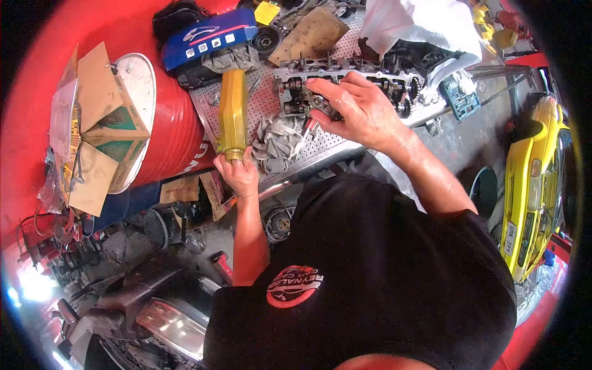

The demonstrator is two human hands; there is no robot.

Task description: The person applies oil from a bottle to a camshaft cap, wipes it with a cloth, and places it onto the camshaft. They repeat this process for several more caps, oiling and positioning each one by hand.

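Observation:
My left hand (237,176) is at the neck of a yellow plastic bottle (233,105), its fingers closed around the mouth. The bottle's mouth points toward me, and its body extends away over the perforated metal bench (265,92). My right hand (361,114) reaches over an engine cylinder head (388,83), with thumb and forefinger curved around a small metal part (319,102) near its left end. The other fingers of that hand are bent. A crumpled grey rag (277,142) lies between my hands on the bench.
Left of the bench stands a red drum (176,129) with an opened cardboard box (114,129) on top. Cardboard (311,34), a blue-covered box (209,37) and white cloth (425,31) lie at the back. A blue tool case (459,95) and yellow car (530,185) are to the right.

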